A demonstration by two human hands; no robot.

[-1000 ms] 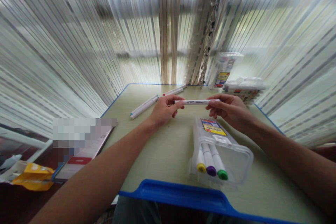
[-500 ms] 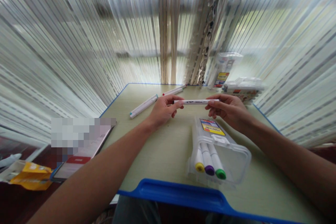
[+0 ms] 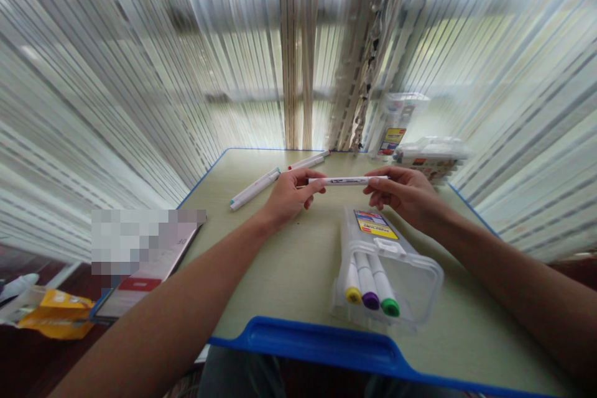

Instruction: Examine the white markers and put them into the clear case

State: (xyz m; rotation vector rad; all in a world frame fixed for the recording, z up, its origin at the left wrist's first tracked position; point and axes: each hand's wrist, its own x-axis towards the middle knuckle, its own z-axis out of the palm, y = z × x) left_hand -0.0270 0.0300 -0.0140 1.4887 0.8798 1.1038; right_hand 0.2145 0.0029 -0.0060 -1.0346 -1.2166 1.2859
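Observation:
A white marker point(image 3: 346, 181) with dark print along its side is held level above the table. My left hand point(image 3: 293, 194) pinches its left end and my right hand point(image 3: 400, 191) pinches its right end; fingertips cover both tips. Below my right hand lies a clear plastic case point(image 3: 410, 264), its open end towards me. Inside it are three white markers with yellow point(image 3: 353, 295), purple point(image 3: 370, 300) and green point(image 3: 390, 306) ends. Left of my left hand, white markers with teal ends point(image 3: 255, 189) lie on the table, and further back are markers with red and green ends point(image 3: 308, 161).
The pale table point(image 3: 280, 273) has a blue raised edge point(image 3: 321, 345) at the front. At the back right stand an upright clear case point(image 3: 392, 127) and a clear lidded box point(image 3: 431, 158). A partly blurred book point(image 3: 158, 261) lies left, near a yellow packet point(image 3: 58, 314). Striped curtains point(image 3: 242, 56) hang behind.
Both hands keep the marker in nearly the same place. The whole view has shifted very slightly; nothing else has visibly moved.

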